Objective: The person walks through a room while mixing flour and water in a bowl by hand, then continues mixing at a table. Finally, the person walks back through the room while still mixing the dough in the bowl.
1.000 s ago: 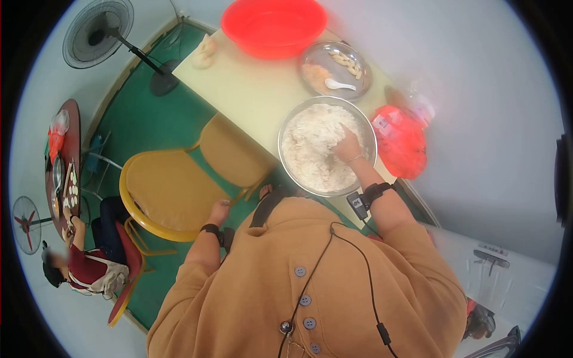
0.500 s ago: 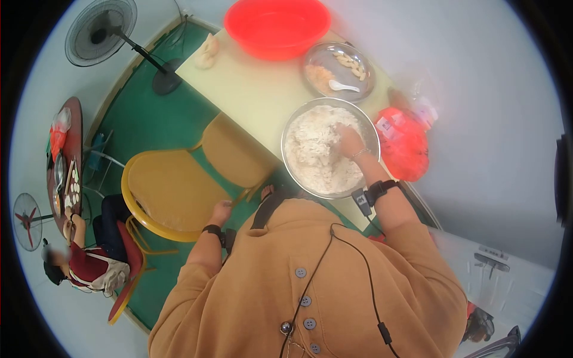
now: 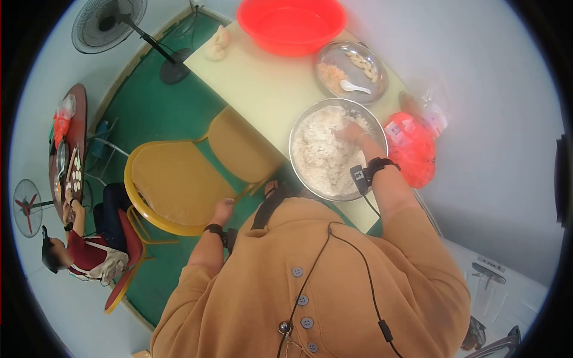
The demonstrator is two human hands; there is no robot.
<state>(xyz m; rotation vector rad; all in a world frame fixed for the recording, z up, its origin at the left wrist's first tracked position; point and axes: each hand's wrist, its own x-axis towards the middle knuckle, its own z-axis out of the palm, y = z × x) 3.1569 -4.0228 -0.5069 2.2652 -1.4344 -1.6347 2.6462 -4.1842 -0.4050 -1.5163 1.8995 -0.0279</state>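
Observation:
A large metal bowl (image 3: pixel 296 170) stands near the table's edge, filled with crumbly white flour (image 3: pixel 322 140). My right hand (image 3: pixel 353 132) reaches into the flour at the bowl's right side, its fingers sunk in and hidden. A bracelet and a black wrist strap are on that arm. Down at my left side, beside the yellow chair (image 3: pixel 179 185), my left hand (image 3: pixel 224 210) hangs with its fingers curled in and nothing visible in them. Just beyond the bowl lies a metal plate (image 3: pixel 358 56) with an orange crumbly heap, pale finger-shaped pieces and a white spoon (image 3: pixel 356 88).
A red basin (image 3: pixel 292 30) sits at the table's back, with a pale dough lump (image 3: pixel 217 45) at the corner. A red plastic bag (image 3: pixel 412 149) lies between bowl and wall. Left are a standing fan (image 3: pixel 107 24) and a person (image 3: pixel 89 250) at a round table (image 3: pixel 76 113).
My right hand has shifted within the flour, and its wrist has moved closer over the bowl. My view has turned slightly. The left hand stays by the chair.

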